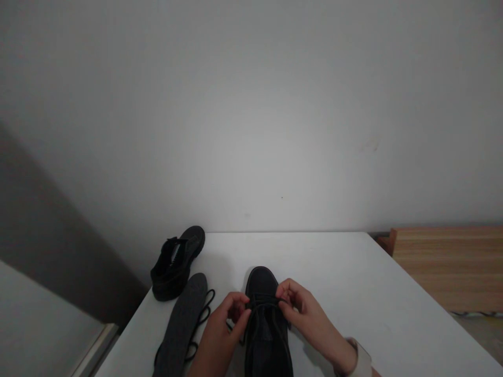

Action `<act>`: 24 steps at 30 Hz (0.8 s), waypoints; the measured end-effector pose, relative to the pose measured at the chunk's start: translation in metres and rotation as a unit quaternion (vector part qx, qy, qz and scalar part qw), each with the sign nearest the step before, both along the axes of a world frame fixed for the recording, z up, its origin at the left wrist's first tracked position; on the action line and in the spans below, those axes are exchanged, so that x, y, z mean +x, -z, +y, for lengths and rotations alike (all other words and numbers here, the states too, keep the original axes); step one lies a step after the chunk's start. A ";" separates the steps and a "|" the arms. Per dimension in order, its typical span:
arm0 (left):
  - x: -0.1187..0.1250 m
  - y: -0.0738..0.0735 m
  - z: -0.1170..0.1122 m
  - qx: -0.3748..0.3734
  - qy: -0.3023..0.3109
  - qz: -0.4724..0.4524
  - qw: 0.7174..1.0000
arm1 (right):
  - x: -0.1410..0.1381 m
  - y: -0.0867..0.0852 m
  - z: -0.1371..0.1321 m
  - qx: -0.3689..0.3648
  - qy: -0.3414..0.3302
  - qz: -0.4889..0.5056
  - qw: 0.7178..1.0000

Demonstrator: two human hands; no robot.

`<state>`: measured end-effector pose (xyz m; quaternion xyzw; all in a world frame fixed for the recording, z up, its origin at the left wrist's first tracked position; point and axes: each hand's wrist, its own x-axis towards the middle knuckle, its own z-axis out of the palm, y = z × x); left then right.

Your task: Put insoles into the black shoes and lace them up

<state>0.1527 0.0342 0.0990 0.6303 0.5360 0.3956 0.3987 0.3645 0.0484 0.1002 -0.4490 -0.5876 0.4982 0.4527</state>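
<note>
A black lace-up shoe [264, 340] rests on the white table, its toe pointing toward the wall. A dark shoelace [264, 305] crosses the front of its opening. My left hand [225, 331] is at the shoe's left side, its thumb and index finger closed on the lace near the lowest eyelets. From the right side my right hand [304, 313] pinches the same lace between thumb and fingertips. Loose lace hangs down over the tongue and sides. The heel of the shoe is cut off by the bottom of the view.
A second black shoe [171, 277] with its opening spread stands at the back left, near the wall. In front of it lies a dark grey insole [183, 319] with a loose black lace [206, 311] beside it. A wooden board [448, 267] is beyond the table's [353, 283] right edge.
</note>
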 end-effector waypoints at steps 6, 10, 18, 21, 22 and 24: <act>0.000 -0.004 -0.001 0.040 0.003 0.066 0.997 | 0.003 0.001 -0.004 0.075 0.049 -0.144 0.985; 0.001 -0.005 -0.003 0.056 -0.002 0.050 0.997 | 0.007 0.003 -0.006 0.157 0.094 -0.241 0.953; -0.001 -0.003 -0.008 0.047 0.054 0.002 0.997 | 0.010 0.007 -0.006 0.221 0.153 -0.310 0.912; -0.002 0.000 -0.006 0.049 0.061 -0.004 0.997 | 0.015 0.010 -0.005 0.233 0.183 -0.289 0.910; -0.002 0.001 -0.005 0.051 0.060 -0.007 0.997 | 0.017 0.010 -0.005 0.224 0.193 -0.274 0.915; -0.002 0.004 -0.003 0.055 0.056 -0.019 0.997 | 0.023 0.011 -0.004 0.182 0.205 -0.233 0.933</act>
